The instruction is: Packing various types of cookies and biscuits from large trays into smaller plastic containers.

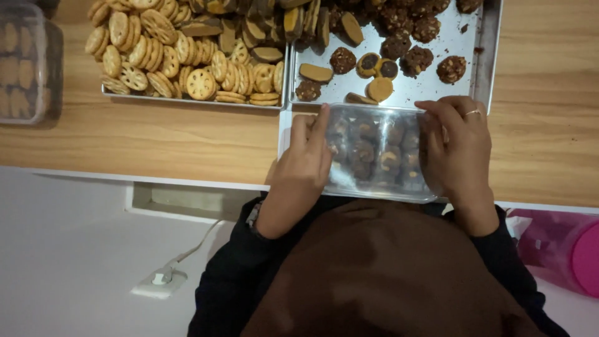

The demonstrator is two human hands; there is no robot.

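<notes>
A clear plastic container (374, 153) filled with dark chocolate cookies rests at the near edge of the wooden table, its see-through lid on top. My left hand (304, 168) grips its left side, fingers pressing on the lid's corner. My right hand (458, 146), with a ring on one finger, holds the right side, fingertips on the lid's far right corner. Just beyond the container lies a metal tray (437, 87) with chocolate cookies and caramel-topped ones.
A second tray (187, 100) at the left holds round lattice biscuits and brown cookies. A clear box of biscuits (25, 62) stands at the far left. A pink container (561, 249) sits low right. A white socket and cable (159, 281) lie on the floor.
</notes>
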